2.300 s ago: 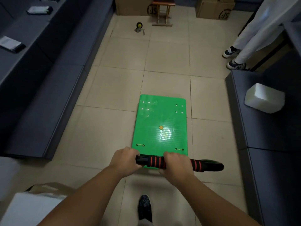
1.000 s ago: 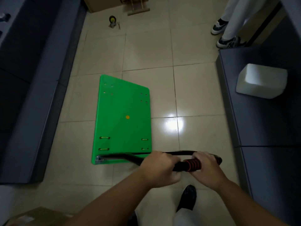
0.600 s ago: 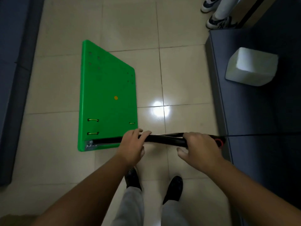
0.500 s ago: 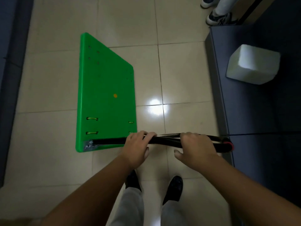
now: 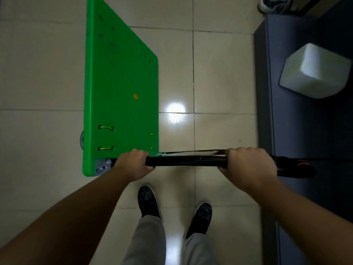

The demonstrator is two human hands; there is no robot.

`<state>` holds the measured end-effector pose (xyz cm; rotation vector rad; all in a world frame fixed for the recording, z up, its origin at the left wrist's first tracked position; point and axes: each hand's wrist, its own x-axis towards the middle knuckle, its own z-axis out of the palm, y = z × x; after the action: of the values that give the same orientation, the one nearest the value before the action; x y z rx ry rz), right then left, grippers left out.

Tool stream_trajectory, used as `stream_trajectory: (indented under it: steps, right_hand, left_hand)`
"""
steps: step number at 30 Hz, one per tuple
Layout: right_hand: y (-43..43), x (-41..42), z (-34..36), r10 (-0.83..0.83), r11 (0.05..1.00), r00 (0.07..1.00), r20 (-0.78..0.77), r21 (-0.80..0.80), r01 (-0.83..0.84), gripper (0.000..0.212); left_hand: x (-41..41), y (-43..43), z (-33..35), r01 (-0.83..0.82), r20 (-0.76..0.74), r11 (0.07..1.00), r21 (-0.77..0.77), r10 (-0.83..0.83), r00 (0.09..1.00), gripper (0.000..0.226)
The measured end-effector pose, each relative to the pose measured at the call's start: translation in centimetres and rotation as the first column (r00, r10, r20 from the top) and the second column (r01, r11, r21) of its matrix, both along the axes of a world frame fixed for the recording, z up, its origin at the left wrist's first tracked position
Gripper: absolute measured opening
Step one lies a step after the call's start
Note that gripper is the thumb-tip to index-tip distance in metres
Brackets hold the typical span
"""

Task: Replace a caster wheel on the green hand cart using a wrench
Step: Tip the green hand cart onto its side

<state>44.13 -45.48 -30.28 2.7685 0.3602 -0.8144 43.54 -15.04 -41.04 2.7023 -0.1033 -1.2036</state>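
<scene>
The green hand cart [image 5: 122,88] sits on the tiled floor [image 5: 38,73] just ahead of your feet, left of the middle of the view. Its deck faces you and looks tipped rather than flat, with the far edge slanting down to the right; how steeply it leans cannot be told. A grey caster wheel [image 5: 82,140] peeks out from under the left long edge, near the near end. On the deck you can see an orange dot [image 5: 135,96] about midway, small holes toward the far end, and yellow loops [image 5: 106,128] close to the near edge. A metal bracket [image 5: 101,166] sits at the near left corner, and the black handle [image 5: 186,161] runs from it to the right, reaching well past the deck's right edge.

Your left hand [image 5: 133,163] is wrapped round the handle right at the deck's near edge. Your right hand [image 5: 248,165] is wrapped round it farther along, short of the end with the red spot [image 5: 301,163].

Your dark shoes [image 5: 148,199] stand on the floor below the handle. A dark bench [image 5: 298,131] lines the floor's right edge, with a white block [image 5: 313,71] on top. Another person's sneaker [image 5: 275,4] shows at the far right corner.
</scene>
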Motion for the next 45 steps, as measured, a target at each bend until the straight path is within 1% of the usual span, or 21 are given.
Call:
stream_trajectory:
  steps: [3, 7, 12, 16, 21, 25, 30, 32, 34, 37, 39, 40, 42, 45]
  right_hand:
    - [-0.7, 0.0, -0.8, 0.021, 1.000, 1.000, 0.014, -0.006, -0.021, 0.035]
    - [-0.2, -1.6, -3.3, 0.019, 0.999, 1.000, -0.007, 0.044, -0.018, 0.040]
    - [3.7, -3.3, -7.9, 0.004, 0.993, 1.000, 0.010, 0.117, -0.005, 0.041]
    - [7.1, -3.7, -11.8, -0.003, 0.984, 1.000, 0.006, 0.179, 0.001, 0.037]
    - [9.2, -3.4, -16.1, 0.008, 0.972, 1.000, -0.014, 0.235, -0.005, 0.040]
    - [9.5, -2.9, -18.6, 0.047, 0.971, 0.999, -0.022, 0.234, -0.041, 0.040]
    - [9.4, -2.1, -19.6, 0.069, 0.971, 0.997, -0.043, 0.230, -0.057, 0.039]
    - [9.6, -2.2, -19.4, 0.049, 0.972, 0.997, -0.065, 0.234, -0.033, 0.037]
    - [9.6, -2.2, -18.6, 0.011, 0.969, 0.993, -0.115, 0.246, 0.017, 0.038]
    - [10.2, -1.5, -15.3, 0.045, 0.961, 0.982, -0.184, 0.277, 0.008, 0.058]
    - [11.2, -0.6, -11.5, 0.072, 0.936, 0.986, -0.148, 0.351, -0.015, 0.069]
    - [11.9, -0.1, -9.3, 0.085, 0.922, 0.988, -0.127, 0.387, -0.030, 0.071]
    - [13.5, 1.0, -4.4, 0.119, 0.905, 0.989, -0.087, 0.420, -0.072, 0.070]
    - [15.7, 2.9, 3.4, 0.200, 0.890, 0.979, -0.029, 0.422, -0.169, 0.067]
  left_hand:
    - [0.2, -0.3, 0.7, 0.022, 0.022, 1.000, 0.015, -0.023, 1.000, 0.027]
    - [-0.4, 1.7, 1.6, 0.070, 0.060, 0.994, 0.090, -0.075, 0.995, 0.029]
    - [-1.0, 5.9, 1.3, 0.097, 0.083, 0.966, 0.239, -0.119, 0.989, 0.030]
    - [-1.6, 9.1, -0.2, 0.081, 0.077, 0.951, 0.299, -0.108, 0.991, 0.029]
    - [-2.8, 11.5, -3.0, 0.040, 0.085, 0.953, 0.301, -0.068, 0.994, 0.026]
    - [-4.0, 12.0, -5.1, 0.024, 0.096, 0.959, 0.281, -0.052, 0.994, 0.024]
    - [-4.6, 12.1, -5.6, -0.004, 0.145, 0.963, 0.270, -0.036, 0.989, 0.024]
    - [-4.9, 12.0, -5.2, -0.033, 0.187, 0.969, 0.243, -0.013, 0.982, 0.025]
    - [-5.5, 11.7, -4.2, -0.065, 0.218, 0.982, 0.176, 0.025, 0.976, 0.032]
    - [-6.3, 10.8, -1.2, -0.116, 0.331, 0.993, 0.030, 0.099, 0.938, 0.046]
    - [-6.0, 10.1, 2.2, -0.168, 0.396, 0.985, -0.048, 0.174, 0.902, 0.048]
    - [-5.8, 10.0, 4.2, -0.202, 0.426, 0.977, -0.071, 0.213, 0.879, 0.049]
    - [-5.3, 10.2, 8.5, -0.288, 0.470, 0.950, -0.116, 0.308, 0.827, 0.048]
    - [-5.0, 10.9, 15.9, -0.393, 0.499, 0.906, -0.160, 0.418, 0.760, 0.046]
